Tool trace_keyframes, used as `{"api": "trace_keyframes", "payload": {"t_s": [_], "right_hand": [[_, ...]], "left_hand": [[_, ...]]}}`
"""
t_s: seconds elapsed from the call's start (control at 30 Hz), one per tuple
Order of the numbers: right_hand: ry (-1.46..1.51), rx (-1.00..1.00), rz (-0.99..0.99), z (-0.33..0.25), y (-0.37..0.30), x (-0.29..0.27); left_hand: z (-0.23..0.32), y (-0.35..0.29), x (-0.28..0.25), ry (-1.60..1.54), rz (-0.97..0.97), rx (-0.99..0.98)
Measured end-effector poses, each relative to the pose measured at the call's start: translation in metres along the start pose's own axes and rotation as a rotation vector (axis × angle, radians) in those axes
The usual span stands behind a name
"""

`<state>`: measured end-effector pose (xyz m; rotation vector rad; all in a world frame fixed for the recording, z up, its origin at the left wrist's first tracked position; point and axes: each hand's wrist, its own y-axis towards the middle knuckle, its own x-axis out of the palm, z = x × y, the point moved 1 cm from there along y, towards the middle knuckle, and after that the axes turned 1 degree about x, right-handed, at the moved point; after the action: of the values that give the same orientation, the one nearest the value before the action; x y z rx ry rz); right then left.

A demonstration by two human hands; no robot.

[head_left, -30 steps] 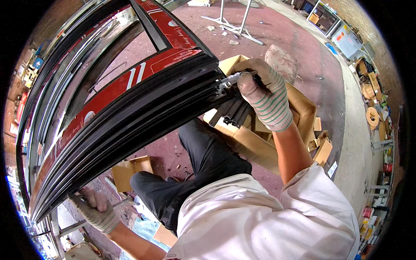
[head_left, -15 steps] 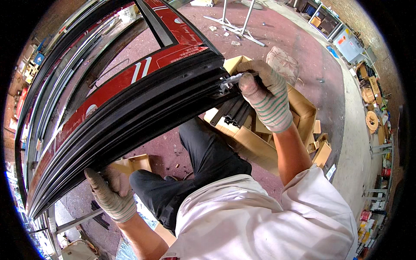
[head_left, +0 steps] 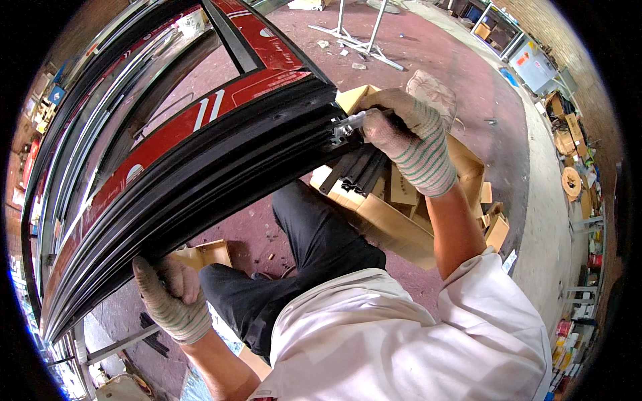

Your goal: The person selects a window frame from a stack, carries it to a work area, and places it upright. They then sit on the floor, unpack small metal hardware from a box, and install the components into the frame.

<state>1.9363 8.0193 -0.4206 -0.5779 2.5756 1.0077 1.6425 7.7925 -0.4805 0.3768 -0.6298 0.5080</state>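
Note:
A large black window frame [head_left: 200, 180] with red protective film lies across the view from lower left to upper right. My right hand [head_left: 408, 130], in a striped knit glove, holds a small silver metal fitting [head_left: 348, 125] against the frame's right corner. My left hand [head_left: 167, 294], gloved too, grips the frame's lower edge from beneath, near my knee.
An open cardboard box [head_left: 401, 200] with black profile pieces sits under my right hand. A smaller box [head_left: 210, 254] lies by my leg. A metal stand [head_left: 354, 30] is at the far back. Shelves and boxes [head_left: 568, 140] line the right side.
My left hand has moved up and to the right along the frame's lower edge and now grips it closer to my knee. My right hand stays at the corner.

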Motion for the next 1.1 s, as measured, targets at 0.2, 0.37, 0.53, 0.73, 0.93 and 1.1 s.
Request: {"api": "trace_keyframes", "payload": {"t_s": [0.2, 0.37, 0.53, 0.73, 0.93, 1.1], "right_hand": [[0.082, 0.092, 0.006, 0.005, -0.002, 0.001], [-0.043, -0.039, 0.049, 0.001, -0.005, 0.006], [0.087, -0.052, 0.065, 0.009, -0.005, 0.012], [0.042, 0.035, -0.058, -0.007, -0.002, 0.005], [0.132, -0.024, -0.158, 0.008, 0.007, 0.002], [0.240, 0.073, -0.100, 0.002, 0.001, 0.004]], "left_hand": [[-0.001, 0.000, 0.002, -0.026, 0.026, 0.001], [-0.001, 0.000, -0.004, -0.015, 0.033, 0.011], [-0.001, -0.002, 0.002, -0.009, 0.122, 0.003], [0.000, -0.001, 0.000, -0.024, 0.022, -0.031], [-0.001, 0.000, -0.002, 0.002, 0.007, -0.030], [-0.001, 0.000, -0.002, -0.053, -0.040, -0.028]]}}
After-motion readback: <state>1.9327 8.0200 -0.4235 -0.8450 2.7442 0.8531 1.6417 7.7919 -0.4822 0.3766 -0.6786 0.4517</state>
